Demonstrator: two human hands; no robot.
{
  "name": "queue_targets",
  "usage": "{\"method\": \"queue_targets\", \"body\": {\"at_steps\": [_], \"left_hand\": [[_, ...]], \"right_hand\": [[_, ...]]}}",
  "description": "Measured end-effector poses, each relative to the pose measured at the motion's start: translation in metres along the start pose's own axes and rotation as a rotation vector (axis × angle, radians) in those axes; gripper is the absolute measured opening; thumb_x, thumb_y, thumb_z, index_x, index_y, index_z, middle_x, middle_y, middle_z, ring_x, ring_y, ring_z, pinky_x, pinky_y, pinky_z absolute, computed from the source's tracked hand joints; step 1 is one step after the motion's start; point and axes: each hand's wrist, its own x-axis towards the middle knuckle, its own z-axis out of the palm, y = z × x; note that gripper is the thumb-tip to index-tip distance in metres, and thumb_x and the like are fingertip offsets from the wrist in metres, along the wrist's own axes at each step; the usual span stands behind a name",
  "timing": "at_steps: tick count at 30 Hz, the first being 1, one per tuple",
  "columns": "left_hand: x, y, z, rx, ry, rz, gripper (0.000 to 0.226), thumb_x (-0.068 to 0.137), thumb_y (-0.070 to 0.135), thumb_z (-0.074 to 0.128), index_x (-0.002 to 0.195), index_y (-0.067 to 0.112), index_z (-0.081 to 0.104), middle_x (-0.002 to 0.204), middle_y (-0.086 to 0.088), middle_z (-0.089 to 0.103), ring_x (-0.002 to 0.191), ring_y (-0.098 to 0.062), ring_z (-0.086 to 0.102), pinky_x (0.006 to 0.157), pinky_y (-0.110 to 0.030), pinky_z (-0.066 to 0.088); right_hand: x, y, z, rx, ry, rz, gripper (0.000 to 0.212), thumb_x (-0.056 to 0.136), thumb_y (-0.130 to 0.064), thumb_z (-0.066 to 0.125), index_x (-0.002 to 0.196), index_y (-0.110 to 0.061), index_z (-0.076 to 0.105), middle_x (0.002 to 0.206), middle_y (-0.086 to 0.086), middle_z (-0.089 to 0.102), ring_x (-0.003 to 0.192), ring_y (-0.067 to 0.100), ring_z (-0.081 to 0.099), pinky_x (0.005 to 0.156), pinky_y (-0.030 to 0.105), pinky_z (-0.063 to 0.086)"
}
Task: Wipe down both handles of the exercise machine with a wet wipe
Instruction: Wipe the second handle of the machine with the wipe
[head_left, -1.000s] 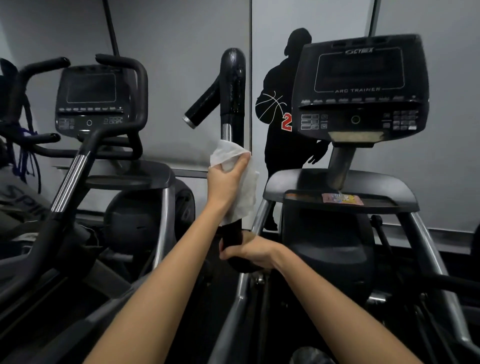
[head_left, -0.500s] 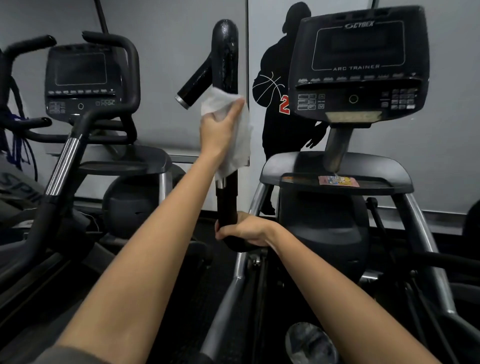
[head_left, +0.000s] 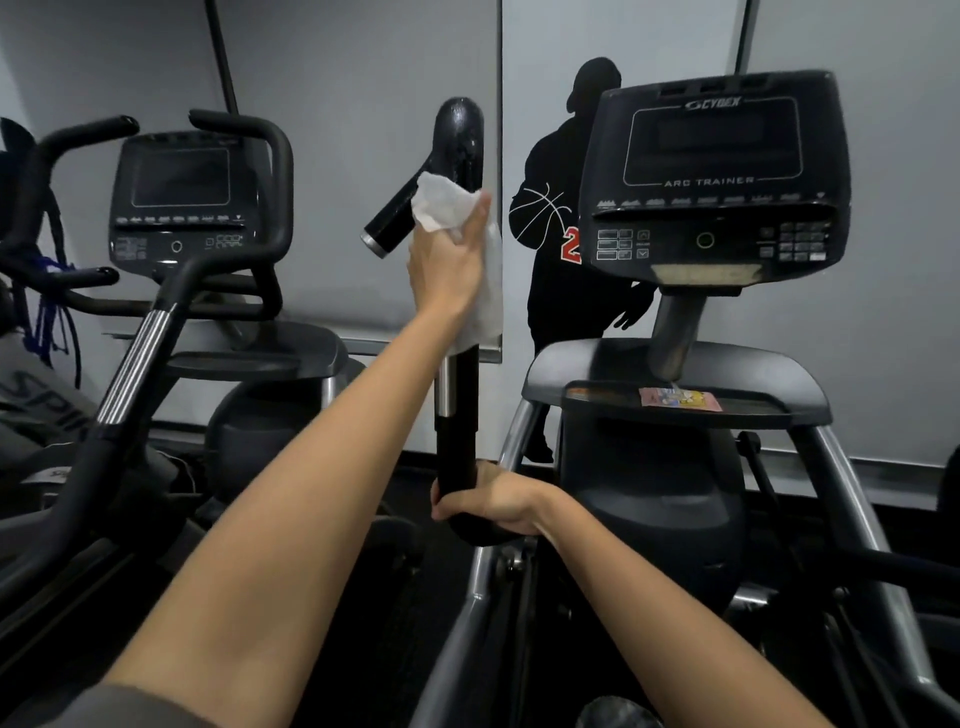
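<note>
1. Left hand (head_left: 447, 270) was wrapped around the upright handle (head_left: 460, 150) with the wet wipe (head_left: 441, 208) pinched under the fingers, just below the rounded top. Right hand (head_left: 493, 501) was clamped on the lower grip of the same bar, steadying it.
2. A loose flap of wipe hung down past the wrist, so I'd guess it could bunch up and skip patches of the grip.
3. The short side stub (head_left: 392, 223) branching off looked easy to miss, since the wipe only touched where it joins.
4. If the right hand let go, the bar would probably swing.
5. The other handle wasn't in view beside the console (head_left: 711, 176), so it's easy to forget.
</note>
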Motion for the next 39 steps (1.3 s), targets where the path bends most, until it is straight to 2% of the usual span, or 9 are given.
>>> {"method": "queue_targets", "body": {"at_steps": [4, 10, 16, 19, 22, 28, 31, 34, 39], "left_hand": [[0.016, 0.003, -0.002, -0.174, -0.064, -0.127, 0.065, 0.076, 0.073, 0.049, 0.102, 0.014, 0.061, 0.085, 0.003, 0.067, 0.093, -0.017, 0.064, 0.086, -0.026, 0.047], [-0.022, -0.033, -0.021, -0.36, -0.313, -0.18, 0.064, 0.054, 0.077, 0.055, 0.075, 0.017, 0.049, 0.057, 0.0, 0.06, 0.048, -0.015, 0.059, 0.048, -0.027, 0.049], [-0.056, -0.026, -0.03, -0.173, -0.205, -0.192, 0.06, 0.091, 0.059, 0.036, 0.11, 0.006, 0.057, 0.094, -0.001, 0.058, 0.097, -0.013, 0.057, 0.081, -0.02, 0.041], [-0.062, -0.009, -0.038, -0.199, -0.184, -0.139, 0.051, 0.1, 0.045, 0.024, 0.125, 0.009, 0.05, 0.103, 0.004, 0.054, 0.103, -0.007, 0.049, 0.09, -0.016, 0.029], [-0.061, 0.016, -0.045, -0.238, -0.182, -0.105, 0.054, 0.099, 0.048, 0.023, 0.127, 0.012, 0.052, 0.111, 0.0, 0.059, 0.107, -0.01, 0.051, 0.095, -0.022, 0.034], [-0.067, 0.03, -0.039, -0.186, -0.363, 0.014, 0.041, 0.095, 0.055, 0.026, 0.078, 0.034, 0.057, 0.083, 0.006, 0.062, 0.083, -0.005, 0.06, 0.075, -0.022, 0.047], [-0.067, 0.013, -0.034, 0.037, -0.445, 0.068, 0.079, 0.072, 0.086, 0.031, 0.123, 0.029, 0.053, 0.129, -0.01, 0.055, 0.122, -0.018, 0.051, 0.102, -0.041, 0.043], [-0.07, 0.004, -0.031, 0.296, -0.488, 0.166, 0.106, 0.056, 0.091, 0.03, 0.147, 0.038, 0.015, 0.16, 0.0, -0.002, 0.147, -0.019, -0.005, 0.118, -0.046, 0.006], [-0.05, -0.005, -0.031, -0.114, -0.262, 0.312, 0.065, 0.068, 0.088, 0.034, 0.092, 0.032, 0.056, 0.114, -0.004, 0.054, 0.113, -0.027, 0.053, 0.096, -0.052, 0.044]], "right_hand": [[0.001, 0.003, -0.001, -0.025, -0.016, -0.014, 0.013, 0.08, -0.005, 0.066, 0.075, -0.017, 0.062, 0.075, 0.001, 0.058, 0.069, 0.01, 0.056, 0.062, 0.017, 0.048], [-0.002, 0.0, -0.001, -0.004, -0.066, -0.023, 0.01, 0.081, -0.006, 0.066, 0.08, -0.015, 0.062, 0.076, -0.001, 0.059, 0.071, 0.008, 0.057, 0.062, 0.013, 0.047], [-0.012, -0.027, -0.02, -0.115, -0.089, 0.093, 0.035, 0.074, -0.007, 0.076, 0.105, -0.013, 0.061, 0.098, 0.002, 0.065, 0.097, 0.019, 0.061, 0.084, 0.027, 0.05], [-0.025, -0.068, -0.051, -0.28, 0.279, -0.071, 0.048, 0.079, -0.004, 0.07, 0.123, -0.011, 0.053, 0.118, 0.005, 0.059, 0.107, 0.017, 0.057, 0.092, 0.03, 0.049], [-0.043, -0.115, -0.065, -0.021, 0.738, -0.486, 0.022, 0.089, 0.005, 0.046, 0.099, -0.007, 0.061, 0.092, 0.005, 0.064, 0.087, 0.011, 0.062, 0.082, 0.025, 0.054], [-0.055, -0.152, -0.04, 0.383, 0.448, -0.561, 0.025, 0.1, -0.027, 0.042, 0.097, -0.012, 0.062, 0.082, 0.002, 0.067, 0.069, 0.009, 0.065, 0.062, 0.023, 0.056], [-0.049, -0.136, -0.033, 0.419, 0.286, -0.5, 0.045, 0.089, -0.053, 0.042, 0.115, -0.021, 0.06, 0.093, -0.006, 0.071, 0.084, 0.003, 0.069, 0.072, 0.02, 0.056], [-0.047, -0.128, -0.032, 0.539, 0.133, -0.454, 0.045, 0.088, -0.059, 0.037, 0.12, -0.034, 0.056, 0.109, -0.012, 0.069, 0.109, 0.005, 0.062, 0.098, 0.029, 0.048], [-0.039, -0.138, -0.044, 0.589, 0.372, -0.373, 0.015, 0.096, -0.018, 0.051, 0.092, -0.007, 0.061, 0.081, 0.006, 0.063, 0.07, 0.015, 0.064, 0.063, 0.028, 0.054]]}}
